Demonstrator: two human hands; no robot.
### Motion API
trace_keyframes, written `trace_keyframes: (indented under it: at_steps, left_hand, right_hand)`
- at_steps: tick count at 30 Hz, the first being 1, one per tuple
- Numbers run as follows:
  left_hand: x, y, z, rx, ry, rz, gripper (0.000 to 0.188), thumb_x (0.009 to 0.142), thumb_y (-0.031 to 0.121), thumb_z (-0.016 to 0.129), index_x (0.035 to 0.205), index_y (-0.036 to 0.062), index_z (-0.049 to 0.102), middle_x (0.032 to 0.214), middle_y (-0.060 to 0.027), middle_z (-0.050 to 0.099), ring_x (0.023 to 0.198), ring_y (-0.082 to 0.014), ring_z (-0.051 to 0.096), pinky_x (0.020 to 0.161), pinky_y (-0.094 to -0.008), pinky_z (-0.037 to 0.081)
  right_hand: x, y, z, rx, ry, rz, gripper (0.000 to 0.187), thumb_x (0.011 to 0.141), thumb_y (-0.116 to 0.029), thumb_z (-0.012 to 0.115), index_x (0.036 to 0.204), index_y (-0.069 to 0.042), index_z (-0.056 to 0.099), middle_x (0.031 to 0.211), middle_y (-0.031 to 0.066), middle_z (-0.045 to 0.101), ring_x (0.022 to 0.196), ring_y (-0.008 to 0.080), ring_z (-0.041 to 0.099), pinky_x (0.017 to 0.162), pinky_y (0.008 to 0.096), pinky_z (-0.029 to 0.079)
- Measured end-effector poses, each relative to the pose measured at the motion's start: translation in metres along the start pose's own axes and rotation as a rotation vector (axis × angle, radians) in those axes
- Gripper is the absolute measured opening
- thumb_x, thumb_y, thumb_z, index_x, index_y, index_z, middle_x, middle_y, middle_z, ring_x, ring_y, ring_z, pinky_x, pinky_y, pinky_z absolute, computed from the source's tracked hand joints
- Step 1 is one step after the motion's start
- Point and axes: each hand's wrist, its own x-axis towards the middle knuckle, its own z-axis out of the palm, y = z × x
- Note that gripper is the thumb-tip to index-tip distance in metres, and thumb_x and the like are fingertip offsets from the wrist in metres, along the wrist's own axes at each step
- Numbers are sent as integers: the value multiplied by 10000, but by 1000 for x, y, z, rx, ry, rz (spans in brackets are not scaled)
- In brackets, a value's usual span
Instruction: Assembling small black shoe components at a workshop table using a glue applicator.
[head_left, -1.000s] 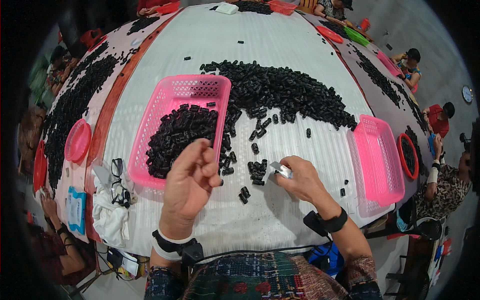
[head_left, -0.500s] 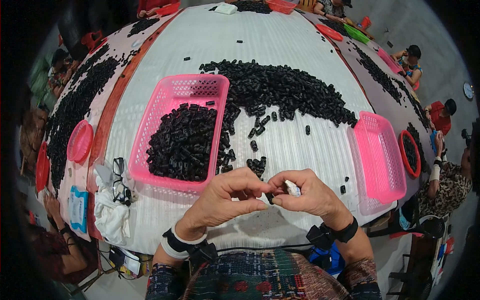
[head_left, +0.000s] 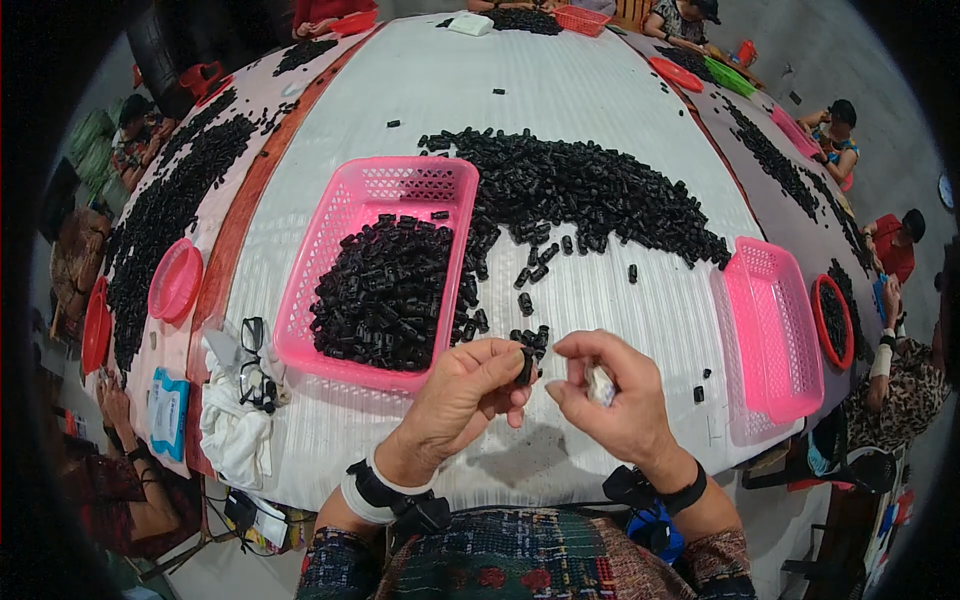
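Note:
My left hand (head_left: 445, 405) pinches a small black cylindrical piece (head_left: 525, 366) between thumb and fingertips. Just across from it, my right hand (head_left: 632, 405) curls around a small crumpled white object (head_left: 601, 386), perhaps cloth or paper; its thumb and forefinger are apart. Beyond my hands spreads a broad heap of similar black pieces (head_left: 600, 190), with a few strays (head_left: 525, 304) nearer me. Left of the heap stands a pink perforated basket (head_left: 362, 376) partly filled with black pieces.
Another pink basket (head_left: 775, 330) sits at the right. Eyeglasses (head_left: 253, 365) lie on a white cloth (head_left: 238, 432) at the left, beside a blue-and-white packet (head_left: 168, 418). Red trays and more black pieces cover the neighbouring strips, where several people work.
The black piece, earlier at my right fingertips, is now in my left hand. My hands have drawn apart. The whole view has shifted slightly.

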Motion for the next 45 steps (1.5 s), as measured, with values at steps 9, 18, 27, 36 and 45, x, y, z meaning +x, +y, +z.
trace_keyframes:
  at_steps: [9, 18, 27, 36, 45]
  left_hand:
    - [3, -13, 9, -146, 39, -103, 220, 876, 191, 520, 924, -18, 568, 779, -82, 611, 641, -116, 567, 534, -233, 461]
    - [1, -17, 3, -187, -88, -104, 235, 881, 191, 510, 943, -27, 572, 778, -98, 617, 670, -127, 585, 572, -220, 464]
    - [-5, -16, 12, -205, 9, -94, 165, 840, 147, 565, 800, -11, 538, 696, -100, 587, 584, -174, 571, 516, -262, 476]
    - [-4, -22, 4, -232, -61, -128, 193, 855, 134, 548, 973, -14, 589, 807, -87, 614, 638, -138, 572, 547, -241, 472]
    - [-6, -22, 3, -122, 5, -134, 164, 841, 122, 570, 937, -7, 603, 791, -87, 619, 637, -139, 587, 551, -245, 477]
  right_hand:
    - [-7, 13, 10, -516, 160, -556, 628, 442, -32, 653, 1060, 23, 562, 810, 111, 552, 635, 222, 568, 494, 303, 460]
    - [-9, 10, 9, -591, 208, -680, 417, 573, -33, 710, 975, 13, 609, 711, 55, 537, 483, 153, 449, 408, 271, 338]
    - [-16, 4, 8, -593, 174, -675, 492, 527, -20, 707, 1006, 6, 598, 741, 40, 542, 525, 146, 484, 445, 266, 350]
    - [-14, 13, 10, -529, 211, -733, 325, 614, -68, 700, 906, 28, 593, 720, 58, 541, 507, 139, 494, 410, 251, 325]
    - [-17, 13, 11, -425, 187, -651, 248, 617, -70, 706, 815, -9, 571, 678, 56, 545, 506, 153, 501, 414, 259, 348]
